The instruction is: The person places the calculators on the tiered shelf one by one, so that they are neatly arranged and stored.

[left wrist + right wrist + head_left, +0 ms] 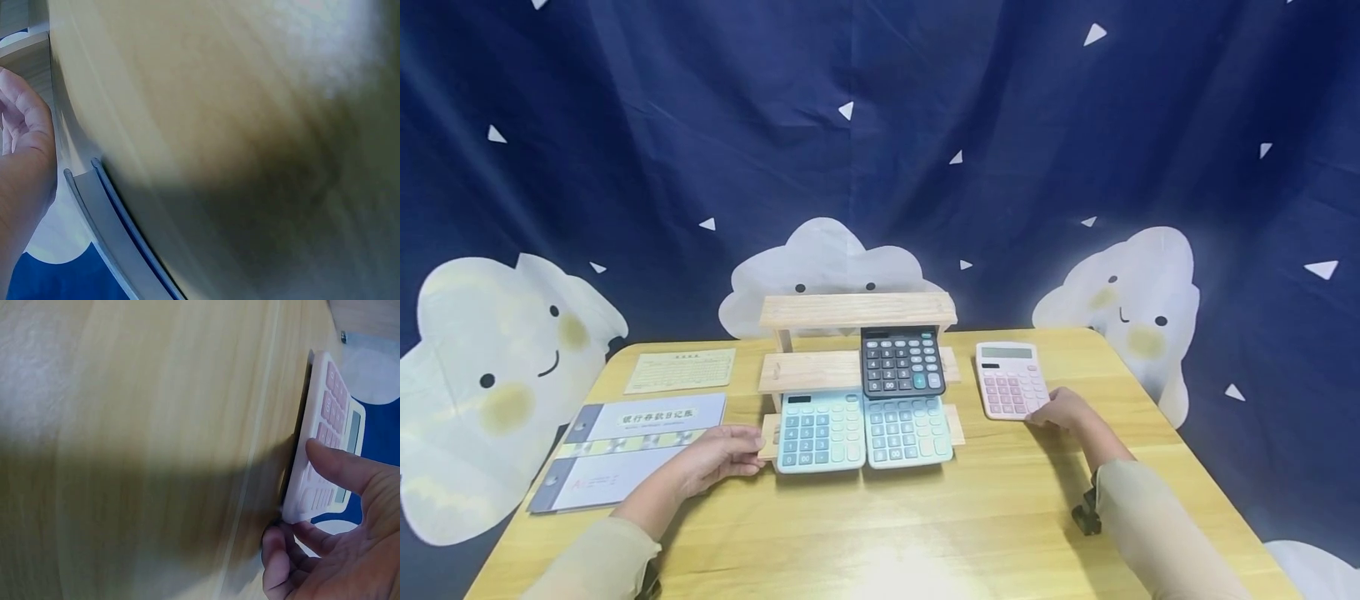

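My left hand (722,457) touches the left end of the lowest step of a small wooden stepped rack (808,371), its fingers loosely bent; in the left wrist view part of that hand (25,137) is cut off. My right hand (1063,410) pinches the near right corner of a pink calculator (1009,379). In the right wrist view the thumb lies over its keys, with fingers at its lower edge. Two light blue calculators (822,433) lean side by side on the lowest step. A black calculator (902,362) leans above the right one.
Left of the rack lies a blue-grey account book (640,437), with a pale paper form pad (681,371) behind it. A dark blue curtain (880,167) with white clouds hangs behind the wooden table (820,533).
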`<action>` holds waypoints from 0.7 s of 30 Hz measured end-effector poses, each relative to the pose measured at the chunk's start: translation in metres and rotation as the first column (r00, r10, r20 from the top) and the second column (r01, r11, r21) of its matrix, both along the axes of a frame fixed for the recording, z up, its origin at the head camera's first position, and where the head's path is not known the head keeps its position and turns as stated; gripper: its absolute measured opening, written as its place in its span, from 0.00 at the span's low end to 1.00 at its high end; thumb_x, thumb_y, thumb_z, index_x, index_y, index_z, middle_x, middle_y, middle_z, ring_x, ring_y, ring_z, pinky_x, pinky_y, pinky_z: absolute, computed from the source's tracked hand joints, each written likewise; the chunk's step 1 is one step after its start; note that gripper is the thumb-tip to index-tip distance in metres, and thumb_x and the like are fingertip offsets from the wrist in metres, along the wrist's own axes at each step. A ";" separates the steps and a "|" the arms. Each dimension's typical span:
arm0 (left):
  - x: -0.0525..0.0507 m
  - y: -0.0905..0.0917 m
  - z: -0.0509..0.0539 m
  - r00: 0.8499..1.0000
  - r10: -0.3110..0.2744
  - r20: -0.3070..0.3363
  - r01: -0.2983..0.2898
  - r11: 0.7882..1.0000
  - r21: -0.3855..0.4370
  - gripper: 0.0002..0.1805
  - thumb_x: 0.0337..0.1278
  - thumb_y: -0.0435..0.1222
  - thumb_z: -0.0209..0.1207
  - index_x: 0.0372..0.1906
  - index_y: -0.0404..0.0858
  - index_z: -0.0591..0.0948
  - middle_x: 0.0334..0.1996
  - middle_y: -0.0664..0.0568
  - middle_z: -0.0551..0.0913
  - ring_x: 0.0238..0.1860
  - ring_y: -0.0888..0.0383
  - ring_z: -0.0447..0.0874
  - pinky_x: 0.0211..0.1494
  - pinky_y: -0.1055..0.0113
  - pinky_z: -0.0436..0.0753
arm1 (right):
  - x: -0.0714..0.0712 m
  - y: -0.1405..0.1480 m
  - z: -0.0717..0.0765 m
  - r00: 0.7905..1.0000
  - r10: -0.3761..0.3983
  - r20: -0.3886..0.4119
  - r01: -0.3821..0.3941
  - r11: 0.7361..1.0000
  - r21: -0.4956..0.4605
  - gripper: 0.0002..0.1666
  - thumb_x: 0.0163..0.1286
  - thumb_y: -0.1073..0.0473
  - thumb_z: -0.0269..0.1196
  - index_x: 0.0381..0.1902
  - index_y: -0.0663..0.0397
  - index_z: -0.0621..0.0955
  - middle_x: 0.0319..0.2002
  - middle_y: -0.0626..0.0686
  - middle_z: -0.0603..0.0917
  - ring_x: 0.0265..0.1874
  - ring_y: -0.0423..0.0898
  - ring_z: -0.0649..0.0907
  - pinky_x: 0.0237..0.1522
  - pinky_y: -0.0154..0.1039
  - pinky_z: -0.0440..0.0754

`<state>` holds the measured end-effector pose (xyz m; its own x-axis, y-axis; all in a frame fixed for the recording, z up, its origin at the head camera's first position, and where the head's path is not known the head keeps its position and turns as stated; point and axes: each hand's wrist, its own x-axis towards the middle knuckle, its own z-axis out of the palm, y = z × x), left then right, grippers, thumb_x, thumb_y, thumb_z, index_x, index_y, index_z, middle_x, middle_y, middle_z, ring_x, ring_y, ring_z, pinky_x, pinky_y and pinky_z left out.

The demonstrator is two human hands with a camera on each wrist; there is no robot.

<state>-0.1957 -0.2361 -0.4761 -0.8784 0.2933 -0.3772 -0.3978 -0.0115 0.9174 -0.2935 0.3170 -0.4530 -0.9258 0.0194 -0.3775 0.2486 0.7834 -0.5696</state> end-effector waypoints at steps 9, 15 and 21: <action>-0.001 0.001 0.001 1.000 -0.007 0.000 0.007 1.000 -0.001 0.37 0.60 0.32 0.57 0.64 0.15 0.52 0.34 0.47 0.80 0.34 0.58 0.83 0.42 0.68 0.86 | 0.000 0.005 0.002 1.000 0.028 0.010 -0.027 0.998 -0.054 0.20 0.46 0.55 0.71 0.29 0.68 0.80 0.26 0.55 0.78 0.27 0.48 0.75 0.32 0.38 0.75; 0.000 0.000 0.003 1.000 0.004 -0.002 -0.004 1.000 -0.002 0.33 0.59 0.31 0.57 0.61 0.16 0.57 0.33 0.47 0.79 0.34 0.57 0.84 0.41 0.68 0.86 | 0.005 0.006 0.002 0.999 -0.037 0.024 0.043 0.913 -0.406 0.10 0.48 0.70 0.67 0.30 0.71 0.80 0.19 0.47 0.82 0.20 0.38 0.79 0.25 0.28 0.81; 0.000 0.000 0.003 1.000 -0.008 -0.004 0.008 1.000 0.001 0.33 0.59 0.32 0.57 0.61 0.16 0.57 0.33 0.47 0.79 0.34 0.58 0.84 0.42 0.68 0.86 | 0.012 0.006 0.009 0.994 -0.095 0.057 0.111 0.862 -0.494 0.19 0.56 0.75 0.57 0.45 0.80 0.68 0.28 0.50 0.80 0.26 0.40 0.82 0.36 0.31 0.85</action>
